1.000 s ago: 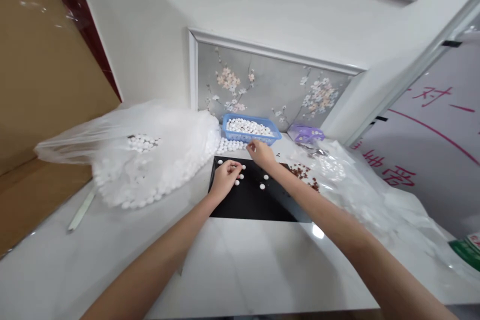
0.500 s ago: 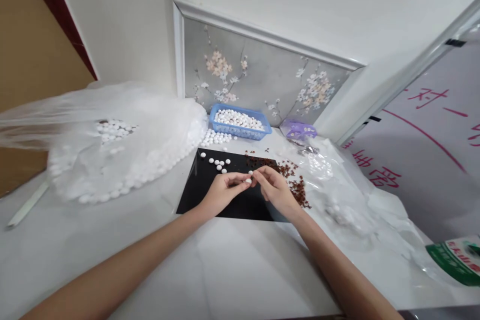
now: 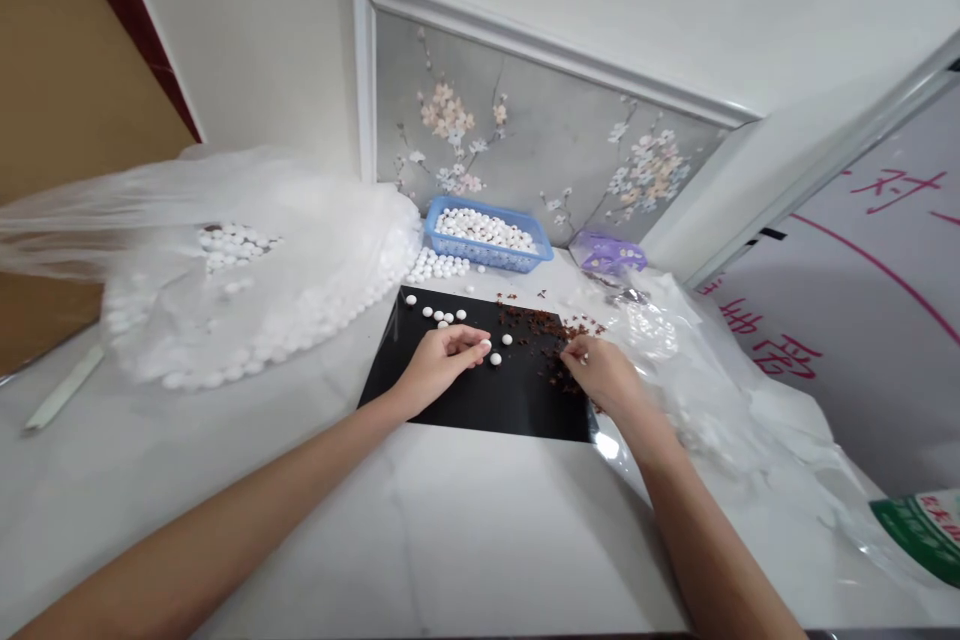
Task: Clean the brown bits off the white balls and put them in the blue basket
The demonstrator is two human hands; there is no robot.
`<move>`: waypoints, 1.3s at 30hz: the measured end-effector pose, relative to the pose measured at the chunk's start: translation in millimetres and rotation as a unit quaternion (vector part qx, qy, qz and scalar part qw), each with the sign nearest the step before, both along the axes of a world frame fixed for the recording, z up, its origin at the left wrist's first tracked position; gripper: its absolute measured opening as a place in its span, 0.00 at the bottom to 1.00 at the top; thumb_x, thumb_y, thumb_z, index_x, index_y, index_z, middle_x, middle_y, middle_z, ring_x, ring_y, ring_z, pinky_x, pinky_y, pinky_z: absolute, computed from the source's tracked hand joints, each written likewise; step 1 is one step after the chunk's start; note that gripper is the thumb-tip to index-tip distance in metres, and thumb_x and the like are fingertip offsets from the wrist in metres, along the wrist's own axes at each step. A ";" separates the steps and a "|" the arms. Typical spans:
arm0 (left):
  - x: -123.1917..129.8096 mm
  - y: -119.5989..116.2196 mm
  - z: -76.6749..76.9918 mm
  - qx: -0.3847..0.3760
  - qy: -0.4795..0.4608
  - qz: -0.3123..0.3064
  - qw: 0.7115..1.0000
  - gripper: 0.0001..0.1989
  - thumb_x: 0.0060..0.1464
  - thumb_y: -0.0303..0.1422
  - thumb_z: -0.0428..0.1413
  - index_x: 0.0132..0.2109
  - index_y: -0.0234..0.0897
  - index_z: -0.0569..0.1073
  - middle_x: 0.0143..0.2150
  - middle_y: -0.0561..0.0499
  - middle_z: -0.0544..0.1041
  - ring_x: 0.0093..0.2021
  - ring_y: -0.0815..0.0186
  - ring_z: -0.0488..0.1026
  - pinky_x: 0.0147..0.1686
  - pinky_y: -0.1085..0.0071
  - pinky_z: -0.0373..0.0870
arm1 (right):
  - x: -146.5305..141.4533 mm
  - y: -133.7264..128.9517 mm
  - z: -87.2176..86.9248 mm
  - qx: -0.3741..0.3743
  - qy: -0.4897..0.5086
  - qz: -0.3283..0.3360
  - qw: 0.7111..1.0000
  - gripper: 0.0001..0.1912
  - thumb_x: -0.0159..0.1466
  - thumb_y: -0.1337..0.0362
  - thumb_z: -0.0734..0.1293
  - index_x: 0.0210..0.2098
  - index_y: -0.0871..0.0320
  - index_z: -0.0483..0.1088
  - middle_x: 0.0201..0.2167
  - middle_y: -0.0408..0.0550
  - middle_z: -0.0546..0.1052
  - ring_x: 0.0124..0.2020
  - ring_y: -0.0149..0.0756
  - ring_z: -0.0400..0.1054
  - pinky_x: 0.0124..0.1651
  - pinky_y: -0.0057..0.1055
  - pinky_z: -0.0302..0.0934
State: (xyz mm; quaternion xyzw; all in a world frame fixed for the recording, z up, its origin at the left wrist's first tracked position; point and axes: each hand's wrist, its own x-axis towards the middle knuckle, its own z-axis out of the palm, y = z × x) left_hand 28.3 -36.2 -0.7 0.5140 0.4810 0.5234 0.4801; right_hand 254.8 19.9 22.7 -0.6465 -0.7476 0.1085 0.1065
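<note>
Currently, a white ball (image 3: 486, 346) sits pinched between thumb and fingertips of the left hand (image 3: 442, 365), above the black board (image 3: 480, 405). Ball is round, so no long axis to log. Brown star-shaped pieces (image 3: 532, 320) lie to its right, scattered over the board's right side and past its edge. The right hand (image 3: 604, 372) is much the nearer to them, its fingertips drawn close together over the pile; cannot tell whether they have hold of a piece. Between the hands, two loose balls (image 3: 496, 359) rest on the board, near the left fingertips; a further small group (image 3: 427, 311) lies toward the board's far left corner.

Outward: blue basket (image 3: 487, 255) of white balls (image 3: 480, 228) behind the board; translucent bag (image 3: 337, 220) of the same at left; purple packet (image 3: 611, 252) and clear plastic bags (image 3: 712, 420) at right.

Writing: whiteboard (image 3: 885, 320) bears red handwritten characters, 对, 一 and 爱 legible, others unclear. Green-and-white label (image 3: 911, 532) at right edge seems to read 农夫山, cut off; reading uncertain.
</note>
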 end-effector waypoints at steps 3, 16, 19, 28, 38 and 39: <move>0.3 -0.3 -1.3 0.003 0.016 -0.013 1.000 0.15 0.46 0.39 0.59 0.40 0.35 0.75 0.33 0.49 0.77 0.31 0.69 0.71 0.35 0.71 0.68 | -1.4 0.6 0.1 0.035 0.052 0.000 0.998 0.06 0.55 0.65 0.61 0.26 0.57 0.68 0.23 0.45 0.72 0.18 0.28 0.58 0.22 0.27 0.48; 0.0 -1.7 6.8 -0.085 -0.109 -0.092 0.986 0.17 0.45 0.39 0.60 0.42 0.36 0.74 0.36 0.49 0.77 0.38 0.68 0.73 0.42 0.70 0.66 | -57.9 -41.7 -20.5 -0.146 0.569 0.136 0.798 0.12 0.59 0.54 0.63 0.31 0.56 0.61 0.12 0.31 0.51 0.12 0.20 0.43 0.15 0.21 0.38; -0.4 -1.2 7.1 -0.090 -0.109 -0.086 0.986 0.17 0.43 0.38 0.62 0.41 0.35 0.74 0.35 0.49 0.77 0.37 0.68 0.73 0.43 0.70 0.66 | -57.0 -40.6 -22.8 -0.155 0.580 0.132 0.789 0.12 0.59 0.55 0.63 0.30 0.56 0.61 0.12 0.31 0.51 0.12 0.20 0.43 0.15 0.21 0.38; 0.2 -2.2 7.1 -0.090 -0.103 -0.089 0.987 0.15 0.42 0.38 0.62 0.38 0.35 0.76 0.34 0.50 0.77 0.37 0.69 0.72 0.42 0.71 0.66 | -58.1 -38.7 -26.0 -0.173 0.612 0.125 0.762 0.11 0.60 0.56 0.63 0.30 0.58 0.62 0.12 0.32 0.56 0.11 0.20 0.44 0.14 0.21 0.41; -1.1 -0.3 4.6 -0.099 -0.117 -0.079 0.985 0.15 0.44 0.37 0.61 0.39 0.34 0.75 0.35 0.48 0.78 0.38 0.67 0.74 0.44 0.70 0.67 | -53.6 -35.1 -26.7 -0.120 0.539 -0.020 0.833 0.14 0.52 0.54 0.67 0.25 0.60 0.65 0.14 0.36 0.61 0.12 0.21 0.48 0.14 0.22 0.44; -1.2 -0.3 4.5 -0.099 -0.113 -0.080 0.985 0.15 0.44 0.37 0.61 0.39 0.34 0.75 0.35 0.48 0.78 0.38 0.67 0.74 0.44 0.70 0.67 | -52.7 -34.8 -26.9 -0.119 0.525 -0.025 0.843 0.14 0.52 0.54 0.67 0.25 0.60 0.64 0.15 0.37 0.63 0.12 0.21 0.49 0.14 0.23 0.44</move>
